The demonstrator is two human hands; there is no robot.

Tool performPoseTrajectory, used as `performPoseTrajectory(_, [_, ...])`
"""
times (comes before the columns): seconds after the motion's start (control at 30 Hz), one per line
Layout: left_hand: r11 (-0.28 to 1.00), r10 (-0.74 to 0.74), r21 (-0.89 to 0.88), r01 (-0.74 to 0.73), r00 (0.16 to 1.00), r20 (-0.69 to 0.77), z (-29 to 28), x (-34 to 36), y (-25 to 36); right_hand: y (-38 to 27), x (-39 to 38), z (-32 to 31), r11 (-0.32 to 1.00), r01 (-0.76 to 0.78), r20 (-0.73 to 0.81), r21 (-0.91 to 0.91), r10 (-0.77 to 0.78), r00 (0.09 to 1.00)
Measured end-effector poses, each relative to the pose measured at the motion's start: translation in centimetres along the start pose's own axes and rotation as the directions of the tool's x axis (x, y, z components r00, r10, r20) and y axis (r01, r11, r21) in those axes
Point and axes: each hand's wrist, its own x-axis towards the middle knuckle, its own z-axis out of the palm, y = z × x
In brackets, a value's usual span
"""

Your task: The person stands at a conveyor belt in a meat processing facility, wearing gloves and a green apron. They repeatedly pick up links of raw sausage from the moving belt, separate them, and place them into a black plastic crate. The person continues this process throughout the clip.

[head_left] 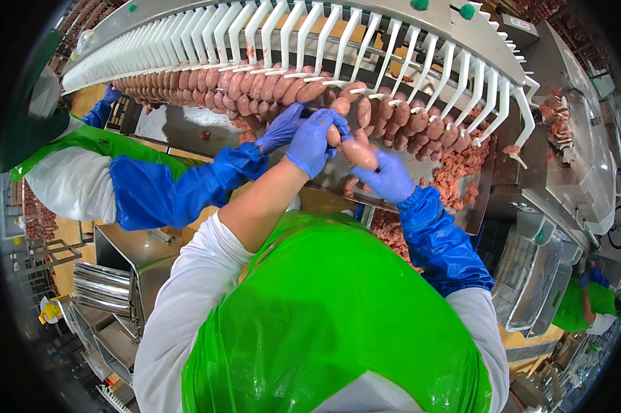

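Observation:
My left hand (312, 143), in a blue glove, is closed on a small pink sausage link (334, 137) just below the white hook rail (290, 34). My right hand (386, 175), gloved with a blue sleeve, grips a plumper link (359, 154) a little lower and to the right, its fingers around the link's right end. Sausage chains (269, 86) hang along the hooks above both hands. A co-worker's gloved hand (279, 125) is just left of my left hand, partly hidden by it.
Below the hooks a metal tray (159, 124) holds loose minced meat (462, 172). A steel machine (579, 179) and plastic bins (530, 275) stand at right, steel trays (104, 279) at lower left. Co-workers in green aprons (76, 141) stand at left and far right (575, 303).

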Motion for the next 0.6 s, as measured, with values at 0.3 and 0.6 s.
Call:
performPoseTrajectory(0.3, [0.993,0.064,0.098,-0.063,0.998,-0.004,1.4,-0.5,0.9,1.0,0.2,-0.6,0.881,0.175,0.169,-0.44,-0.11,0.979])
performPoseTrajectory(0.6, [1.0,0.011,0.0,-0.011,1.0,-0.015,1.0,-1.0,2.2,1.7,0.2,0.9,0.987,0.086,-0.42,-0.134,-0.136,0.897])
